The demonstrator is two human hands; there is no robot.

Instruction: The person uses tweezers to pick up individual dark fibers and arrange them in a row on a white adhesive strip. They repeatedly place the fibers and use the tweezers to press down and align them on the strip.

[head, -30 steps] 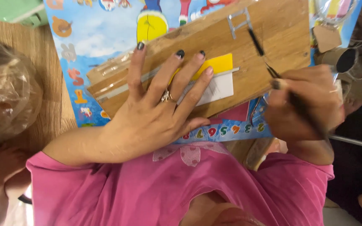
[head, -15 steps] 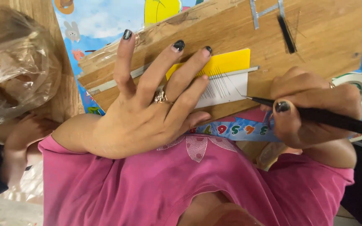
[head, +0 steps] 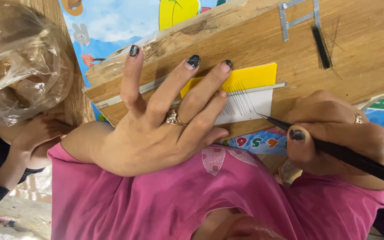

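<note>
Since the earlier frame the view has closed in, and the thin black pointed tool (head: 334, 149) has swung so its tip now rests at the edge of the white card strip (head: 250, 106) instead of lying well off to the side.

Spread fingers (head: 165, 95) of the left hand (head: 156, 129) press flat on the bare wooden board (head: 245, 49), the middle ones lying over the near end of the bright yellow plastic strip (head: 250, 76) and the white card beneath it; this looks like a hold meant to stop both strips from sliding while fine work goes on beside them. A gold ring (head: 173, 118) sits on one finger.

The right hand (head: 334, 138) has its fingers pressed together around the tool's shaft, thumb on top, in a pen-like pinch that keeps the point steady. That point meets a row of fine dark hairs (head: 241, 100) fanned across the white card, just under a narrow grey bar (head: 267, 86) that appears to clamp them.

Further up the board lie a small bundle of black fibres (head: 322, 46) and pieces of silver tape (head: 298, 18). Under the board is a colourful cartoon-printed mat (head: 112, 31). Off to the left a crumpled clear plastic bag (head: 18, 66) rests on the counter (head: 78, 104), and another person's hand (head: 36, 133) shows below it.
</note>
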